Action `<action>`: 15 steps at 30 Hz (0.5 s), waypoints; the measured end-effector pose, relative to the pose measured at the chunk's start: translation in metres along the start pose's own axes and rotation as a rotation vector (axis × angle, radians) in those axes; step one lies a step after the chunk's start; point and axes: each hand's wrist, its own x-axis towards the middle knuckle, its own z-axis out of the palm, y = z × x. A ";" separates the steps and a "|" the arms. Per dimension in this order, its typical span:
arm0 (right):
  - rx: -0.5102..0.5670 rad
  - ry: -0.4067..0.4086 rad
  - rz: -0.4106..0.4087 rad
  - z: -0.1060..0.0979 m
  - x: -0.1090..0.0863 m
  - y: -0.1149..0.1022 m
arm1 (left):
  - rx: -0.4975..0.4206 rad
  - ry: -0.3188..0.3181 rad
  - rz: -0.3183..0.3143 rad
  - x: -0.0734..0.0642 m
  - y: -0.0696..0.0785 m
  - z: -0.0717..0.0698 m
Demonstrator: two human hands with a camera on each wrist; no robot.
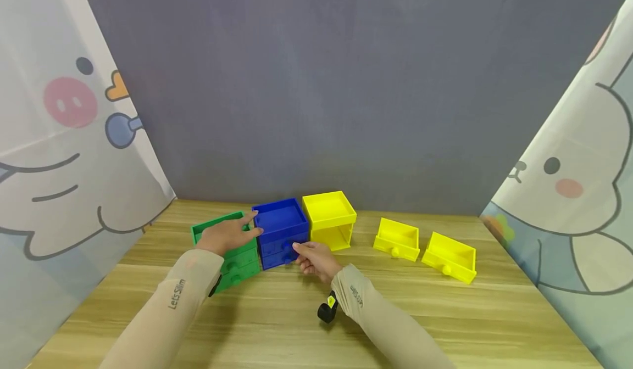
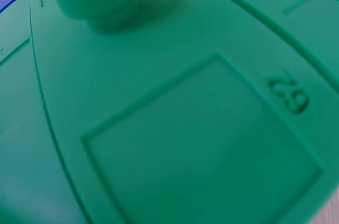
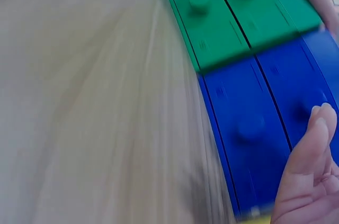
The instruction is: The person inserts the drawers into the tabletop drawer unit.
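A blue two-drawer box (image 1: 282, 226) stands between a green drawer box (image 1: 242, 267) and a yellow box frame (image 1: 330, 218). My left hand (image 1: 227, 236) lies over the top of the green box, with its thumb and index finger stretched to the blue box's left rim. In the head view my right hand (image 1: 318, 260) has its thumb and fingertips right beside the upper blue drawer's knob (image 1: 287, 245). The right wrist view shows those fingertips (image 3: 318, 113) close to this knob; whether they pinch it cannot be told. Both blue drawers sit closed.
Two yellow drawers (image 1: 397, 239) (image 1: 450, 256) lie on the wooden table (image 1: 277, 325) to the right of the yellow frame, whose front is bare of drawers. A dark grey panel (image 1: 326, 94) rises behind, with printed cloths (image 1: 559, 221) at both sides.
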 end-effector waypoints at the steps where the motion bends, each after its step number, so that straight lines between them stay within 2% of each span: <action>1: 0.007 0.003 0.002 -0.007 0.000 0.002 | 0.001 -0.001 0.000 0.000 0.000 0.000; 9: 0.028 0.022 0.003 -0.074 -0.026 0.008 | 0.092 -0.018 0.007 -0.003 0.003 -0.005; 15: 0.043 0.092 -0.010 -0.118 -0.051 0.008 | 0.120 -0.059 0.024 -0.002 0.004 -0.011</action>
